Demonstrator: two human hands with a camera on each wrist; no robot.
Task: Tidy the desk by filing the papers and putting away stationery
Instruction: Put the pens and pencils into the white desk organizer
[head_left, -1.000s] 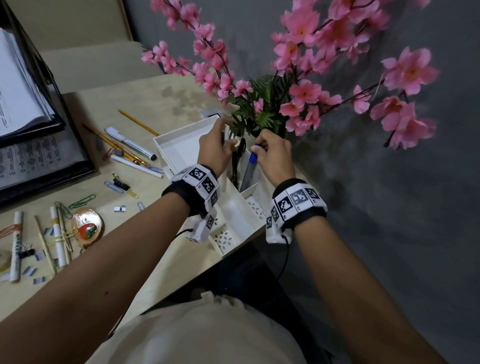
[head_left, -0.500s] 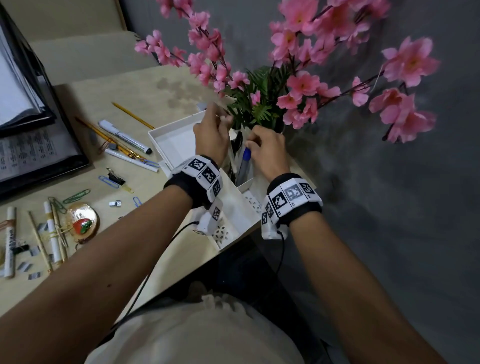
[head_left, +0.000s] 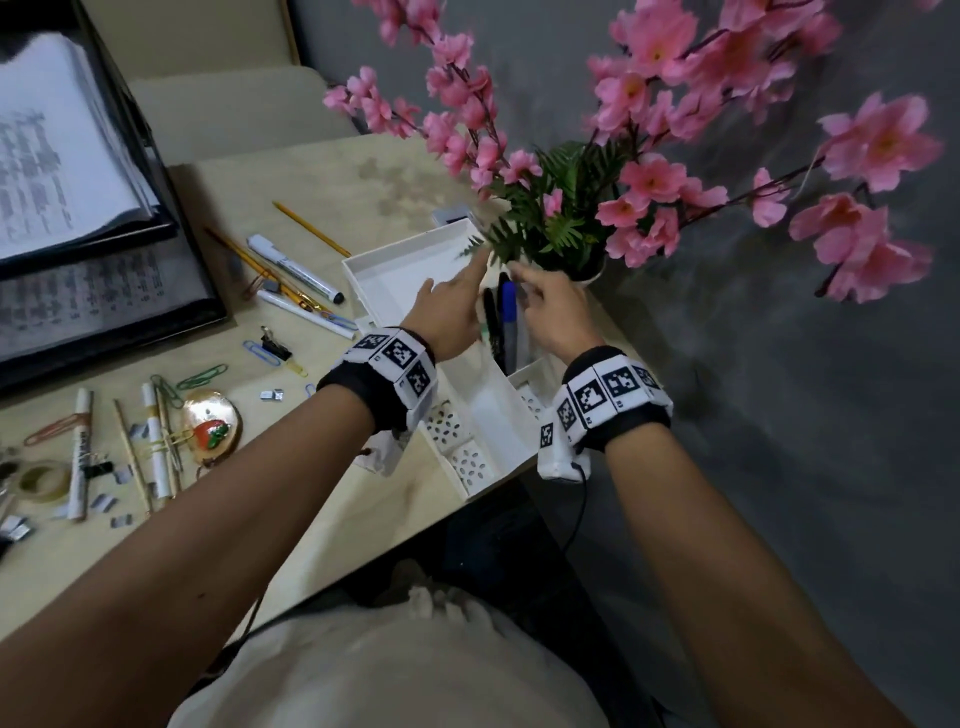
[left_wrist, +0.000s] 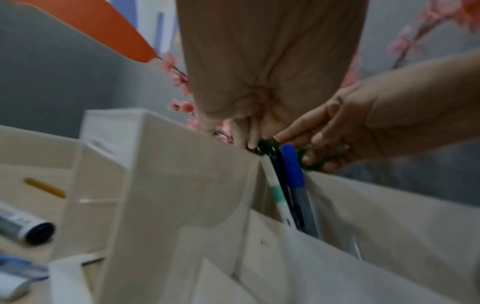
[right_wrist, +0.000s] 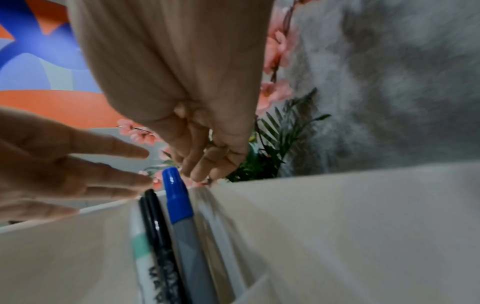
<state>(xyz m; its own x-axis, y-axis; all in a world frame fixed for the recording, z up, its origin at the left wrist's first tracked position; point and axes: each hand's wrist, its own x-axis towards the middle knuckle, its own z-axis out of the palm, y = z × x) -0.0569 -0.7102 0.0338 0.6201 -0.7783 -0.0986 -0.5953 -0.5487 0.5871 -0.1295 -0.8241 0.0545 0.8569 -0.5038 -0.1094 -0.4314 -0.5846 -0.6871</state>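
Note:
A white desk organizer (head_left: 395, 270) stands at the desk's right edge. In its tall compartment a blue-capped marker (head_left: 508, 312) stands upright beside a black marker (head_left: 491, 319) and a white pen with a green band (left_wrist: 276, 191). My left hand (head_left: 457, 296) hovers just left of the markers with its fingers straight and holds nothing. My right hand (head_left: 540, 296) hovers just right of them, fingers relaxed and empty. In the right wrist view my fingertips (right_wrist: 202, 170) sit just above the blue-capped marker (right_wrist: 176, 195), apart from it.
A vase of pink flowers (head_left: 571, 228) crowds the organizer from behind. Loose markers (head_left: 293, 267), pencils (head_left: 311, 228), paper clips (head_left: 202, 376), a binder clip (head_left: 272, 343) and a tape roll (head_left: 39, 480) lie to the left. A black file tray (head_left: 104, 306) holds papers.
My right hand has let go of the blue-capped marker, which now stands in the compartment. My left hand has come off the organizer, and both hands have opened.

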